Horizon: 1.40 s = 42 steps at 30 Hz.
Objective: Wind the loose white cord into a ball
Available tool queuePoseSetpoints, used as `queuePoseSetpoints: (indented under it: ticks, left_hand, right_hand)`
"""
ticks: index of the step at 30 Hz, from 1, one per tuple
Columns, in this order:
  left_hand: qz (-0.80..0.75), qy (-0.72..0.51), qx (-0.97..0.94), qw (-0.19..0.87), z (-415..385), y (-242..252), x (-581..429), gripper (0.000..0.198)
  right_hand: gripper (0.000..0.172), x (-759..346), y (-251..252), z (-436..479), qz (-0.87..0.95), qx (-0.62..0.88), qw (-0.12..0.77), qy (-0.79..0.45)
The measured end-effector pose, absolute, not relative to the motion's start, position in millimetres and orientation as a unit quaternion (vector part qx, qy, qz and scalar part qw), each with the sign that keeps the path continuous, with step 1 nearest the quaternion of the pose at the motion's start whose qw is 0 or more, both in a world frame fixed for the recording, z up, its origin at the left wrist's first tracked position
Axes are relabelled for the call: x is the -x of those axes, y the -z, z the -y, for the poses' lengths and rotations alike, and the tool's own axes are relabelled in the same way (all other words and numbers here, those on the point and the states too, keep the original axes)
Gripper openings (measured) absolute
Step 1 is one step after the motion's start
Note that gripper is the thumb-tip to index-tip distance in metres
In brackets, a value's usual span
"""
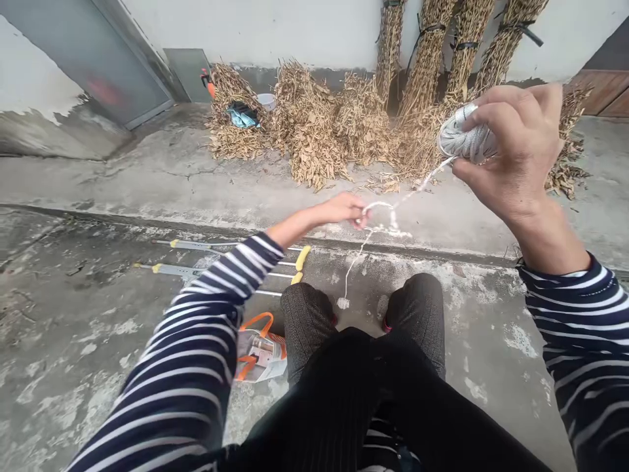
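The right hand (523, 141) is raised at the right, fingers and thumb curled round a hank (462, 141) of white cord; the cord (432, 174) runs from the hank down and leftward to the left hand (341, 208), which is over the step's edge, its fingers drawn together in a pinch on a loop of the cord, though blur hides their exact grip; below the loop a length hangs to a white lump (343, 303) between the knees (420, 295); the striped sleeves (196, 354) reach in from both sides; left of the knees sits a bag (260, 360) with orange handles, and beyond it crutches (184, 270) with yellow pads lie on the concrete; along the wall (304, 29) are heaps (307, 124) of dry stalks, a blue and black cloth (242, 117) on the leftmost and a pale tub (266, 101) just beside it; tied bundles (426, 59) lean upright at the right.
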<state>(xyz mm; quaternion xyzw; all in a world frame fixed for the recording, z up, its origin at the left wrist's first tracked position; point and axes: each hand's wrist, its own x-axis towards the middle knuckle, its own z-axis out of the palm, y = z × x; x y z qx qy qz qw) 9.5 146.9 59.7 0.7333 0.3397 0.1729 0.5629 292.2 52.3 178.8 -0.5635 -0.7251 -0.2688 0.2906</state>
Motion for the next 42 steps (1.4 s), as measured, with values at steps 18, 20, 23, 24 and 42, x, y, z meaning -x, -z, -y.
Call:
queuePoseSetpoints:
  ticks: [18, 20, 23, 24, 42]
  left_hand:
    - [-0.298, -0.269, -0.762, 0.509, -182.8, -81.6, -94.3, 0.018]
    - [-0.295, -0.162, -0.768, 0.545, -163.7, -65.8, -55.5, 0.016]
    - [-0.364, -0.067, -0.748, 0.551, -154.0, -53.6, 16.0, 0.017]
    - [-0.409, -0.071, -0.732, 0.540, -157.6, -54.4, 38.6, 0.015]
    - [-0.305, -0.208, -0.808, 0.459, -200.8, -110.2, -104.2, 0.027]
  right_hand:
    - [0.034, -297.1, -160.5, -63.4, 0.727, 0.529, 0.334, 0.283]
    - [0.035, -298.7, -161.5, -66.1, 0.723, 0.530, 0.339, 0.284]
    - [0.032, -296.0, -162.4, -67.1, 0.734, 0.535, 0.323, 0.265]
    - [0.030, -293.7, -162.7, -66.9, 0.739, 0.537, 0.316, 0.257]
    - [0.033, -312.4, -177.7, -61.0, 0.696, 0.538, 0.364, 0.306]
